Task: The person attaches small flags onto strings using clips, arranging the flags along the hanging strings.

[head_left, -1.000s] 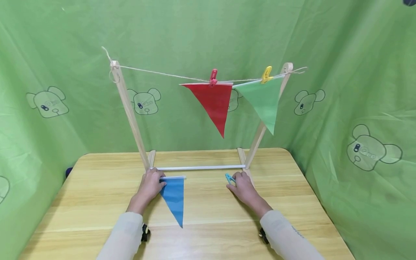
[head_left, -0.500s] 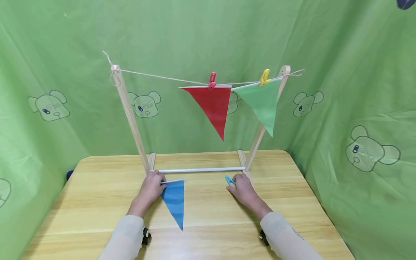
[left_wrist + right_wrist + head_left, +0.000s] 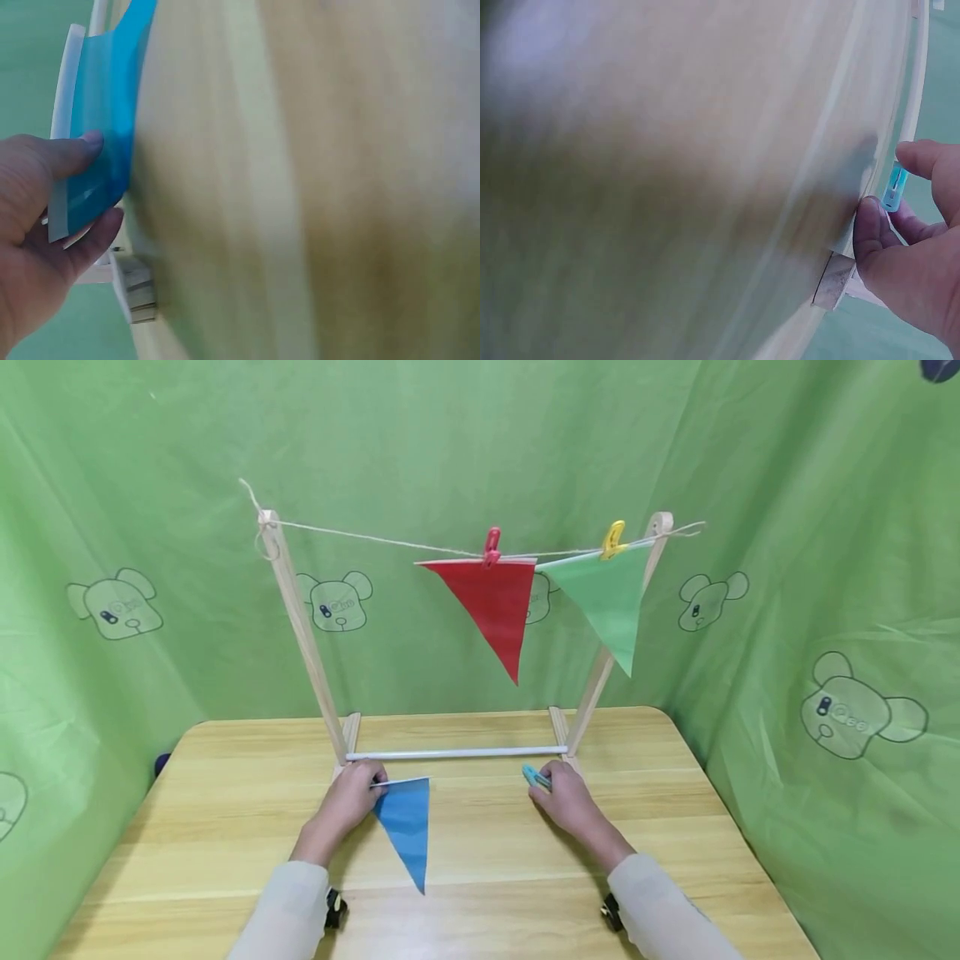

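Note:
A blue triangular pennant (image 3: 407, 831) with a white top edge is pinched at its left corner by my left hand (image 3: 352, 793). In the left wrist view the thumb lies over the blue pennant (image 3: 94, 127) near its white strip. My right hand (image 3: 567, 797) holds a light blue clothespin (image 3: 536, 776) between thumb and fingers, its tip pointing left. Above hangs a string (image 3: 375, 537) tied between two wooden posts. On it a red pennant (image 3: 495, 610) is held by a red clothespin (image 3: 492, 545), and a green pennant (image 3: 609, 597) by a yellow clothespin (image 3: 613, 537).
The left post (image 3: 303, 635) and right post (image 3: 592, 689) stand on wooden feet, joined low down by a white rod (image 3: 457, 752) just beyond my hands. Behind the wooden table (image 3: 480, 893) hangs a green curtain (image 3: 450, 443) printed with bear faces.
The head view has tilted slightly. My left hand has drawn the blue pennant a little nearer, tilting its top edge. The clothespin has turned slightly in my right hand.

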`<state>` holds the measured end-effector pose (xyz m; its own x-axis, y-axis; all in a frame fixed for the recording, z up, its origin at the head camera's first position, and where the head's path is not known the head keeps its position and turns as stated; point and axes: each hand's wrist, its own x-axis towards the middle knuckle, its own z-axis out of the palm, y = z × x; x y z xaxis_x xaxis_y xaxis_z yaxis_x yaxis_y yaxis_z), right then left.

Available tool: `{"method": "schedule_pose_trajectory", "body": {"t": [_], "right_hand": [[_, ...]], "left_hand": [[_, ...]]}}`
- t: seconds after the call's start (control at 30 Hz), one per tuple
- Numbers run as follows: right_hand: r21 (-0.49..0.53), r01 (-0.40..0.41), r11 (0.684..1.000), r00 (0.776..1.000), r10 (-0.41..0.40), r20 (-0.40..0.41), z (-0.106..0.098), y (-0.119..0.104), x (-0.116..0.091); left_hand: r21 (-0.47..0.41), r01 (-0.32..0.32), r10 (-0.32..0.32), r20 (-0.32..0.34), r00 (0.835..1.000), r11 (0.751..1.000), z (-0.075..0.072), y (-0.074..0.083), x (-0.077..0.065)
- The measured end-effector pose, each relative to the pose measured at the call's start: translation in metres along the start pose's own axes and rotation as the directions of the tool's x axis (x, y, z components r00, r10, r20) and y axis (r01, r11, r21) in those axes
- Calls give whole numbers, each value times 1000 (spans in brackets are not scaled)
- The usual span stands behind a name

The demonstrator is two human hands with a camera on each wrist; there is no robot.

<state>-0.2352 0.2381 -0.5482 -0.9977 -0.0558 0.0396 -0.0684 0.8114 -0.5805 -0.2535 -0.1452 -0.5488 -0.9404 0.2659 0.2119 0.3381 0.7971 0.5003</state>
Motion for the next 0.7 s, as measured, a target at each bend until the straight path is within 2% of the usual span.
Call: {"method": "schedule_pose_trajectory", "body": {"t": [0.23, 0.5, 0.7], "right_hand": [[34, -9, 999, 1000, 9, -5, -4, 2, -1], [81, -14, 997, 1000, 14, 5, -8, 0, -3], [93, -1, 996, 1000, 1, 4, -12, -3, -6]], "left_hand": [[-66, -3, 6, 43, 999, 998, -8, 4, 1], [-116, -30, 30, 4, 1000, 993, -13, 7, -2], [-180, 4, -5, -1, 1000, 984, -15, 11, -4]]}}
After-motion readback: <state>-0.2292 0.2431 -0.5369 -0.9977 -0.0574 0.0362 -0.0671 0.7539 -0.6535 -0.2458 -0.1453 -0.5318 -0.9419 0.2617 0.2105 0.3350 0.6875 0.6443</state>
